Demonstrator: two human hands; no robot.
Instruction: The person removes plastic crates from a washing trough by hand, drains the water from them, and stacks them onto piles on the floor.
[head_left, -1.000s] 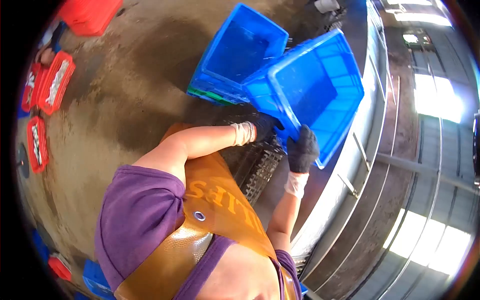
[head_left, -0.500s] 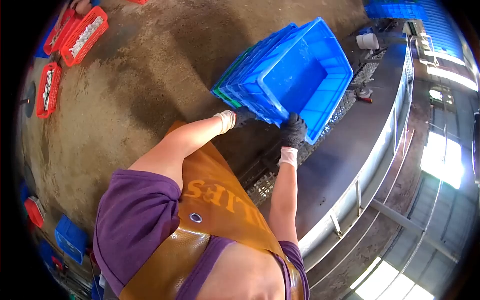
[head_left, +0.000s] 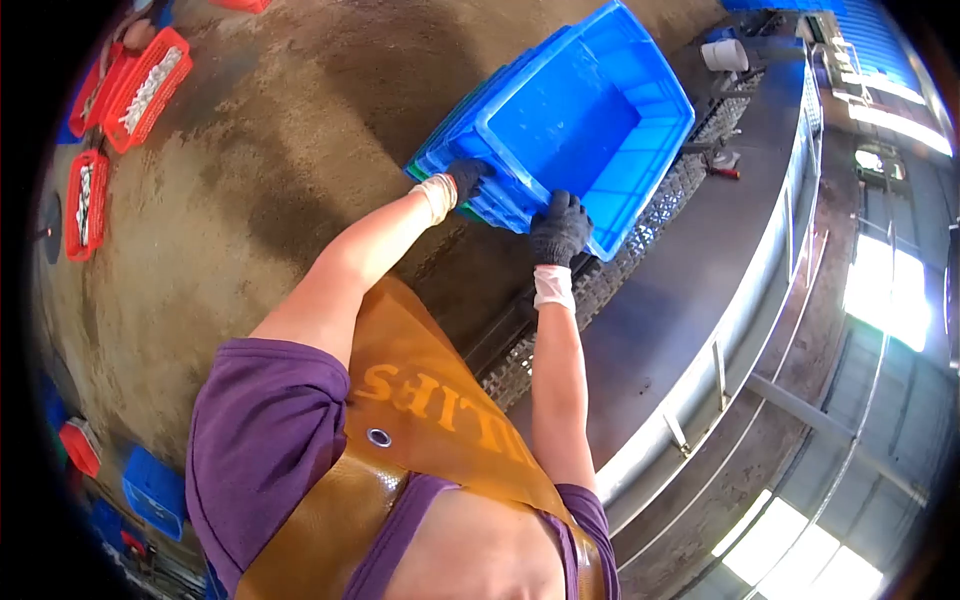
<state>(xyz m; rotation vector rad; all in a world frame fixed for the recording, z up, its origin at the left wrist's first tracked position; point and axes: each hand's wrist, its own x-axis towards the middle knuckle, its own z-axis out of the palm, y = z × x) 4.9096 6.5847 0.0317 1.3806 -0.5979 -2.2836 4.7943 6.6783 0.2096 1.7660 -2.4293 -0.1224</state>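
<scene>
A stack of blue plastic crates [head_left: 575, 115] tilts in front of me, the open inside of the top crate facing me. A green crate edge [head_left: 412, 172] shows at the far left of the stack. Dark knitted gloves with pale cuffs cover both hands. My right hand [head_left: 561, 228] is closed over the near rim of the top crate. Against the stack's left side, my left hand [head_left: 468, 178] is closed on a crate edge, its fingertips partly hidden.
A long grey metal table [head_left: 690, 290] runs along the right, with a perforated strip [head_left: 655, 215] beside it. A white bucket [head_left: 725, 55] stands at the back. Red baskets [head_left: 150, 90] with pale contents sit on the wet floor [head_left: 240, 150] at left. A blue crate [head_left: 155, 490] lies lower left.
The stack and both hands have shifted up and slightly left in view. My left hand has moved higher along the stack's side and shows more. My right hand keeps its hold on the rim.
</scene>
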